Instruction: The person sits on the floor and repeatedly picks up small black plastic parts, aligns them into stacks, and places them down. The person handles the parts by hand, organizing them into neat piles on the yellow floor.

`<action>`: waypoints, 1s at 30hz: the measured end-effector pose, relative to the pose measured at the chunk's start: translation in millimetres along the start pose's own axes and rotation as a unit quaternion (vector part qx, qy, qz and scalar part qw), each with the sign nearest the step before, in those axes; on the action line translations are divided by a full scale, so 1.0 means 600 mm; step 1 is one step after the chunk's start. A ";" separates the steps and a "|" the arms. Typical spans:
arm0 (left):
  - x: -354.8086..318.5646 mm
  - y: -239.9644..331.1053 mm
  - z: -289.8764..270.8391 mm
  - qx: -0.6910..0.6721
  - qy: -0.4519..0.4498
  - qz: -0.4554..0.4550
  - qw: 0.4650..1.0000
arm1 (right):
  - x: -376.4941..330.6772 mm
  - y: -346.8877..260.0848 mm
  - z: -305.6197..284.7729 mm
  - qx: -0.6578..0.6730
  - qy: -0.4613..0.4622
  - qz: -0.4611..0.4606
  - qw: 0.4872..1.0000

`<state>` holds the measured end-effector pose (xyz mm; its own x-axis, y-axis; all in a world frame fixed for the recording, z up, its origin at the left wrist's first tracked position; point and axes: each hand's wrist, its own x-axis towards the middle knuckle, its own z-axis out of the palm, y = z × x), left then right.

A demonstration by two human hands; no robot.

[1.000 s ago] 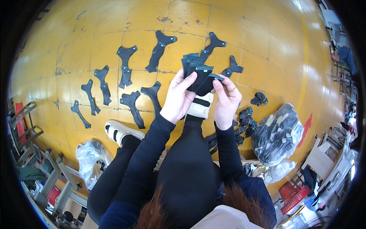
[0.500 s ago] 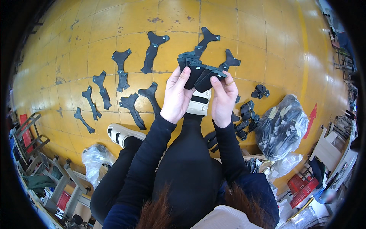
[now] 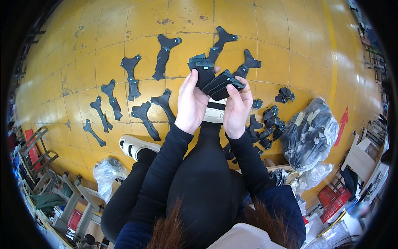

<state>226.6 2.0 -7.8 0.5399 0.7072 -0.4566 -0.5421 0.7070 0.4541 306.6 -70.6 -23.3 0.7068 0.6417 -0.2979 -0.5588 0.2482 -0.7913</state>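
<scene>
My left hand (image 3: pixel 190 103) is closed on a small stack of black fabric pieces (image 3: pixel 204 74), dark green along their top edges and with a small pale tag on the front one. My right hand (image 3: pixel 238 108) pinches a second, fanned-out bunch of black fabric pieces (image 3: pixel 219 87) between thumb and fingers. The two bunches meet or overlap over my shoe, so their border is hard to make out. Beyond them, a Y-shaped black piece (image 3: pixel 225 36) lies on the floor, with another Y-shaped piece (image 3: pixel 250 62) to its right.
More Y-shaped black pieces (image 3: pixel 165 56) lie in rows on the yellow tiled floor (image 3: pixel 74 50). Bundled black pieces (image 3: pixel 271 118) sit on the right, beside a filled clear plastic bag (image 3: pixel 311 135). A crumpled bag (image 3: pixel 108 172) lies left of my leg. Red baskets (image 3: pixel 333 201) stand lower right.
The spread of pieces has parted into two bunches, one per hand. Its left bunch now stands more upright, and my right hand has come slightly nearer and leftward.
</scene>
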 end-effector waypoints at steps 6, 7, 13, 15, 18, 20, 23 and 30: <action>0.002 -0.010 -0.015 0.029 0.002 0.011 1.000 | 0.006 -0.017 0.013 -0.035 -0.002 0.036 0.999; 0.001 -0.013 -0.015 0.033 0.007 0.011 0.999 | 0.006 -0.018 0.015 -0.045 -0.004 0.050 0.998; 0.004 -0.017 -0.021 0.049 0.003 0.018 0.999 | 0.005 -0.002 0.003 -0.046 0.005 0.066 0.997; 0.005 -0.017 -0.022 0.055 0.009 0.018 0.998 | 0.003 0.000 0.002 -0.021 0.026 0.060 0.998; 0.003 -0.014 -0.020 0.049 0.014 0.008 0.999 | 0.002 -0.001 0.003 0.003 0.037 0.049 0.998; 0.003 -0.011 -0.019 0.035 0.011 -0.011 0.999 | 0.002 -0.003 0.003 0.010 0.034 0.036 0.999; -0.001 -0.005 -0.007 -0.015 0.023 -0.033 0.999 | 0.002 -0.004 -0.001 0.017 0.010 0.046 0.999; 0.007 -0.014 -0.033 0.071 0.013 0.008 0.997 | 0.005 -0.008 0.009 -0.043 -0.009 0.071 0.997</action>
<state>220.6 -1.0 -28.5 0.5145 0.7187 -0.4676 -0.4517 0.6907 0.5647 309.1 -65.9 -17.3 0.6149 0.6791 -0.4009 -0.6128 0.0914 -0.7850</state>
